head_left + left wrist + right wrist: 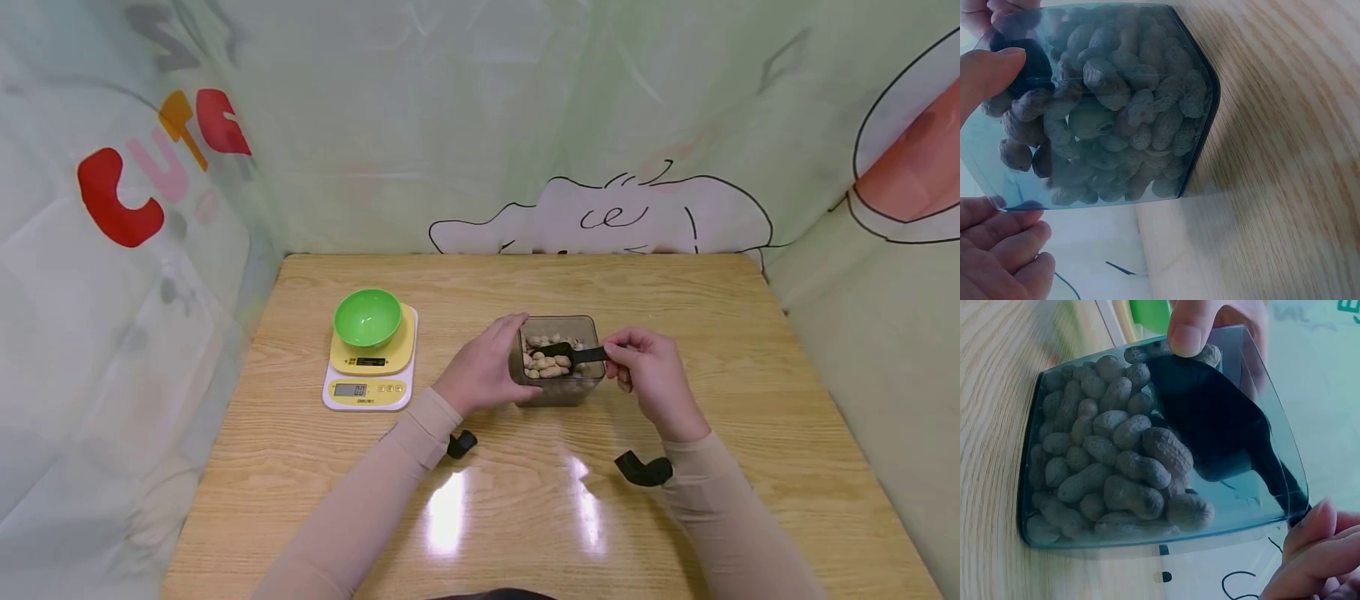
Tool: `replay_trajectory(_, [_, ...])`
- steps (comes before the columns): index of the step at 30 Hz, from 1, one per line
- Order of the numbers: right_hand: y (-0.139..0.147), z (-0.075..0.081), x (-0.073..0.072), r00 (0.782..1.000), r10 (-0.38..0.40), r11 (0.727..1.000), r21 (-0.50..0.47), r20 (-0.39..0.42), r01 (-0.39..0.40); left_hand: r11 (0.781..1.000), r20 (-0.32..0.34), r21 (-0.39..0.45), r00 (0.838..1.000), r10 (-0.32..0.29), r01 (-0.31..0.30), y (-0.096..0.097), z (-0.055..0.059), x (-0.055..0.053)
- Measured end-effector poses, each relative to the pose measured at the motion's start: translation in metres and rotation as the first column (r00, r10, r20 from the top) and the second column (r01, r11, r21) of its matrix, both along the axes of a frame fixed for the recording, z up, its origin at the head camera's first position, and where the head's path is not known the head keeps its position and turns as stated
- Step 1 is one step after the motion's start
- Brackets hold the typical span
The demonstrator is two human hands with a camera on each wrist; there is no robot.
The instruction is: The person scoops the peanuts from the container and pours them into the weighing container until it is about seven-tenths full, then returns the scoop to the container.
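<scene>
Left grip (487, 371) holds box (557, 394) of peanuts (549, 365).

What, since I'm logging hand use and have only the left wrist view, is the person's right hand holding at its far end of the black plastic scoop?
Observer: In the head view, the right hand pinches the handle of the black plastic scoop.
Operator: Does anything stand on the table past the left hand, on the side away from the tinted, see-through plastic box?
Observer: Yes, a yellow-and-white digital kitchen scale.
Operator: Is anything resting on the scale?
Observer: Yes, a round, bright green bowl, with no peanuts showing in it.
</scene>
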State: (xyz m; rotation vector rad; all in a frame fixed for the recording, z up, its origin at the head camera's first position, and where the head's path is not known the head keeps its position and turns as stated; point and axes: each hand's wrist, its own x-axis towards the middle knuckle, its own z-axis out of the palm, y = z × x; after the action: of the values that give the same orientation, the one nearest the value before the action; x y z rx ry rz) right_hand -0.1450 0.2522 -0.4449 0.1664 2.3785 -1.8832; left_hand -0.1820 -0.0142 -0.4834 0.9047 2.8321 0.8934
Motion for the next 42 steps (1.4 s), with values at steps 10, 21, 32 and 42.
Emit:
replay_trajectory(10, [-0.003,0.003,0.001,0.998,-0.057,0.996,-0.064,0.031,0.058,1.0,0.023,0.017,1.0,-0.003,0.003,-0.001,0.0,-0.002])
replay_trajectory(21, [-0.004,-0.002,0.002,0.999,-0.031,0.987,-0.155,0.041,0.037,0.999,0.041,0.039,0.999,0.005,-0.007,-0.003,0.001,-0.002])
replay_trajectory(32, [0.001,0.001,0.006,0.992,-0.056,0.96,-0.268,0.109,0.084,0.999,0.054,0.043,0.999,-0.002,-0.001,-0.001,0.0,-0.002])
replay_trajectory(42, [0.006,-0.002,0.006,0.991,-0.055,0.926,-0.364,0.121,0.096,0.999,0.039,0.039,0.999,-0.004,0.003,-0.001,0.001,-0.001])
